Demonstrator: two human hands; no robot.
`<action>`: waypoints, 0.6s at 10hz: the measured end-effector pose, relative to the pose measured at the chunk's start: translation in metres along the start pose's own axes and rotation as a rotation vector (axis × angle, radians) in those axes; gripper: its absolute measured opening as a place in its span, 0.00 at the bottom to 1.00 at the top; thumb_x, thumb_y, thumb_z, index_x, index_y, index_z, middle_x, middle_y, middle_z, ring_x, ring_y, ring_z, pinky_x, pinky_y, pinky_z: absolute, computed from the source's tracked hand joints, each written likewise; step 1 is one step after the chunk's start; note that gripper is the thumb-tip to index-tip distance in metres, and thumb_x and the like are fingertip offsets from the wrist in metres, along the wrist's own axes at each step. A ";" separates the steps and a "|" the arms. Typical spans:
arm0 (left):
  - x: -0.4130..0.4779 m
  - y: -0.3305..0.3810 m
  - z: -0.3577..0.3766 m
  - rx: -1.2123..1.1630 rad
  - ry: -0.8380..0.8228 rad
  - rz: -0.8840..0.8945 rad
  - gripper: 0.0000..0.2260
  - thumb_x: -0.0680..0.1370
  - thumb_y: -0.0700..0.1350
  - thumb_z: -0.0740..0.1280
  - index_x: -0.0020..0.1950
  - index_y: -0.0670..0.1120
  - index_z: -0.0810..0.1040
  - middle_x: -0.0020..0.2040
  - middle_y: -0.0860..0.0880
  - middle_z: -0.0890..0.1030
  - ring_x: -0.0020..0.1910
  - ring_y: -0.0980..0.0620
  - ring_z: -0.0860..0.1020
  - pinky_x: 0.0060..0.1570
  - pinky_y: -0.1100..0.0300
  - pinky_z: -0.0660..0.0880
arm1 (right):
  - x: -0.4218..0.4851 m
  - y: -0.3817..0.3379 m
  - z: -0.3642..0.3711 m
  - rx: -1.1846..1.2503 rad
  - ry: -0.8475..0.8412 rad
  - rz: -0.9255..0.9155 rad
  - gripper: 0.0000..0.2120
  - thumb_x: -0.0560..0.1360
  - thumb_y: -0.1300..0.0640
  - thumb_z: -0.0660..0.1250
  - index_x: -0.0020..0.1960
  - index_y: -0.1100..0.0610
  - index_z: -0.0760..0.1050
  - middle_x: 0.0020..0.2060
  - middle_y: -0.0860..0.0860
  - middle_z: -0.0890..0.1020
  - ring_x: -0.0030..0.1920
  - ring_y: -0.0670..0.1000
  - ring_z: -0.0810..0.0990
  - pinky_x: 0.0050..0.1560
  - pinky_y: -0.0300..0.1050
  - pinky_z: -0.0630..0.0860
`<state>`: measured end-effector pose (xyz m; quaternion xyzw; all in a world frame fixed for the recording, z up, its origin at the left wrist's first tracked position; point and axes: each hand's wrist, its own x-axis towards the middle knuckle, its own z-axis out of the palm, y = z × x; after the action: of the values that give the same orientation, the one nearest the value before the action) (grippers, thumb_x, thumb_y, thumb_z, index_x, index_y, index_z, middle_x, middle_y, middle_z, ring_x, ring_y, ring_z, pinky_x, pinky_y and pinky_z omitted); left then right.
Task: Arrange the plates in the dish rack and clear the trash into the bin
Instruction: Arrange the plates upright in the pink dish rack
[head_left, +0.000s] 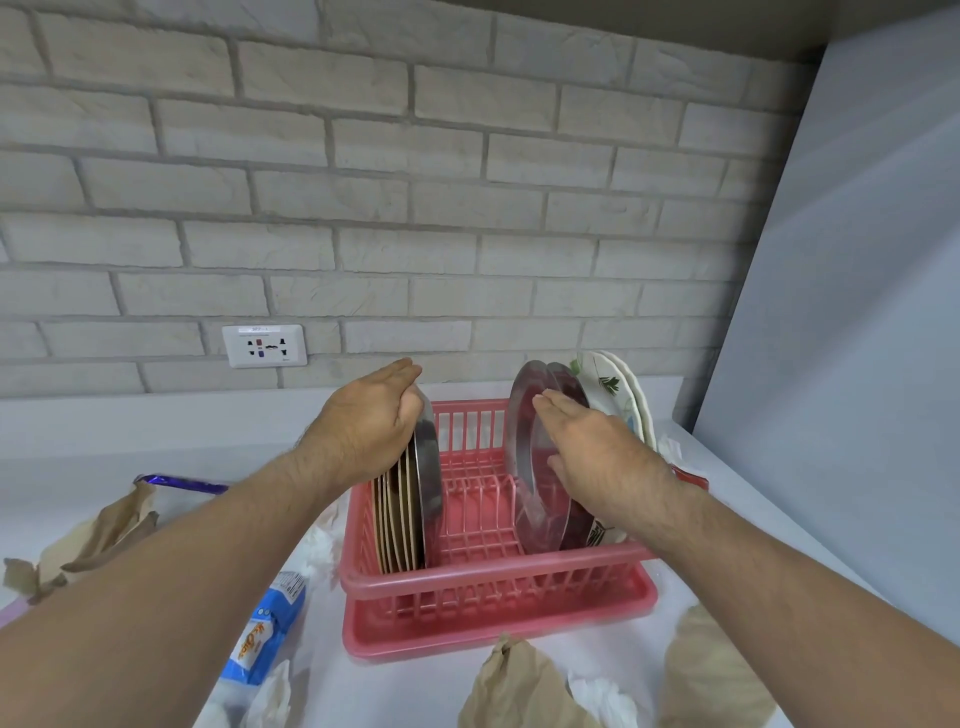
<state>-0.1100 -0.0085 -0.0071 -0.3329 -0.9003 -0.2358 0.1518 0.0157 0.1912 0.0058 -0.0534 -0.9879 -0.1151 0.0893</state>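
the left hand (374, 415) curls over the top rims of a stack of plates (408, 514) standing upright at its end of the pink dish rack (467, 577). the right hand (587, 452), fingers straight, presses flat against two tilted steel plates (530, 467), with white flowered plates (621, 395) just beyond them. nearer the person than both hands, crumpled brown paper (514, 686), white tissue (602, 696) and a blue wrapper (265, 634) lie on the desk (395, 686), and a purple wrapper (182, 483) lies out past the left forearm.
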 end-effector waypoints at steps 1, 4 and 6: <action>0.000 0.001 0.000 -0.001 0.002 0.006 0.21 0.83 0.45 0.50 0.76 0.45 0.62 0.77 0.48 0.61 0.76 0.55 0.58 0.69 0.69 0.48 | 0.002 0.001 -0.001 -0.028 -0.005 -0.029 0.36 0.78 0.66 0.63 0.79 0.60 0.48 0.79 0.54 0.52 0.73 0.51 0.67 0.64 0.45 0.73; 0.001 0.001 0.000 0.003 0.001 0.008 0.21 0.83 0.46 0.50 0.76 0.45 0.62 0.77 0.48 0.61 0.76 0.55 0.58 0.68 0.69 0.49 | 0.007 0.004 0.007 -0.075 0.003 -0.074 0.34 0.78 0.66 0.63 0.78 0.61 0.51 0.76 0.55 0.60 0.63 0.53 0.78 0.56 0.47 0.78; 0.001 0.000 0.001 -0.017 -0.003 0.005 0.21 0.83 0.45 0.50 0.76 0.45 0.62 0.77 0.48 0.61 0.76 0.55 0.58 0.69 0.68 0.49 | 0.002 0.007 0.010 -0.056 0.007 -0.102 0.29 0.77 0.60 0.64 0.75 0.57 0.57 0.69 0.50 0.70 0.55 0.53 0.80 0.50 0.46 0.79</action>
<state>-0.1105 -0.0076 -0.0071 -0.3369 -0.8975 -0.2427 0.1482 0.0130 0.2003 -0.0021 -0.0051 -0.9854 -0.1472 0.0855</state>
